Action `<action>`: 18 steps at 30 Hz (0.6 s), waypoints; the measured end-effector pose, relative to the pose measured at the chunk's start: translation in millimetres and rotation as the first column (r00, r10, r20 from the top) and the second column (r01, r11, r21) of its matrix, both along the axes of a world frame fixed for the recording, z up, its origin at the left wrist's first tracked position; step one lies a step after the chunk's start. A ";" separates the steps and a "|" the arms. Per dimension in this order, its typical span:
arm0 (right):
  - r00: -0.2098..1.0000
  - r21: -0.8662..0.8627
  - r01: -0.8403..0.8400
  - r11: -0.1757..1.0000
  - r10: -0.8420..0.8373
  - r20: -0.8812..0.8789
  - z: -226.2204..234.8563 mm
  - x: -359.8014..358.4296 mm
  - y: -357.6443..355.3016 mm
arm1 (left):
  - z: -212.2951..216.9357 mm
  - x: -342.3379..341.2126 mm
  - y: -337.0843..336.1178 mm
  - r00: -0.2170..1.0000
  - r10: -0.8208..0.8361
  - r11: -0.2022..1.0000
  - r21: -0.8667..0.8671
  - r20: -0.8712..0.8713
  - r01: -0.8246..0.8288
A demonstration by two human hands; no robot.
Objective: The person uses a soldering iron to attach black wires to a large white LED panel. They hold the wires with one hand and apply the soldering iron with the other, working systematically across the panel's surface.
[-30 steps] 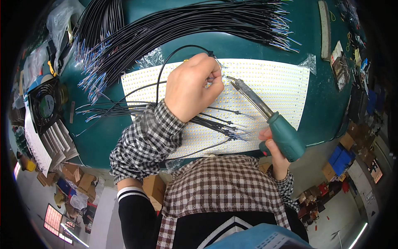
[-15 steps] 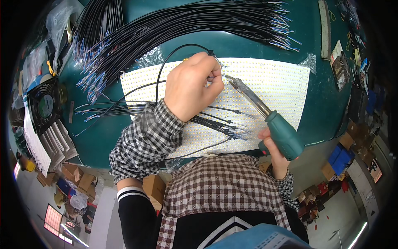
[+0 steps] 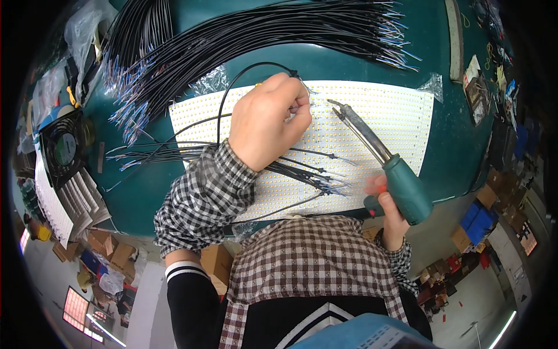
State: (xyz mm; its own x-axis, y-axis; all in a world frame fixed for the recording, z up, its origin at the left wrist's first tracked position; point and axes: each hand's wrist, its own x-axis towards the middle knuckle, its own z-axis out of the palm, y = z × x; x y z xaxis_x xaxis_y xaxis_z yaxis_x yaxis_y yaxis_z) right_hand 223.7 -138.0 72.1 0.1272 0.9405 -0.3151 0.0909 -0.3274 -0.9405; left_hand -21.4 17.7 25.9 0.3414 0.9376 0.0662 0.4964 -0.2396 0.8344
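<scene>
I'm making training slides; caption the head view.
Right hand holding a green-handled soldering iron over a white, yellow-dotted panel; left hand beside a looped black cable.

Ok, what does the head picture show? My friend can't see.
A person's right-hand grip holds a green-handled soldering iron over a white, yellow-dotted panel, while the left-hand grip pinches near a looped black cable. Bunched black cables lie beyond.

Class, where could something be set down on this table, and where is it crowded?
Bare green table shows right of the dotted white sheet, and in a strip between that sheet and the long black cable bundle. Crowded: around the fan.
</scene>
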 end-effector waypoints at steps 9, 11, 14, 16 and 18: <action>0.995 -0.007 0.093 0.996 -0.094 -0.018 6.9 -9.0 6.7 | -0.1 3.3 4.1 0.998 -0.059 0.998 0.002 -0.035 0.059; 0.994 -0.009 0.107 0.994 -0.107 -0.009 8.0 -10.9 7.2 | 0.3 2.7 5.5 0.998 -0.063 0.998 -0.015 -0.026 0.062; 0.994 -0.046 0.051 0.998 -0.055 -0.093 1.0 0.4 -3.1 | -0.7 1.7 6.3 0.998 -0.064 0.997 -0.045 0.008 0.064; 0.996 -0.056 0.036 0.998 -0.041 -0.082 -2.0 2.0 -4.7 | -0.2 1.3 6.9 0.998 -0.063 0.997 -0.051 0.017 0.064; 0.997 -0.059 0.035 0.998 -0.039 -0.070 -2.8 1.3 -5.5 | -0.6 1.4 6.7 0.998 -0.061 0.997 -0.052 0.020 0.062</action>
State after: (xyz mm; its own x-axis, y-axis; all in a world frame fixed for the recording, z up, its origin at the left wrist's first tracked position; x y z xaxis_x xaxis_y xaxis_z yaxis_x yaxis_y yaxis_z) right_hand 225.0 -143.5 69.3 0.1370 0.9155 -0.3783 0.0113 -0.3833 -0.9235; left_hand -20.1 24.4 25.3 0.3980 0.9171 0.0240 0.4665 -0.2248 0.8555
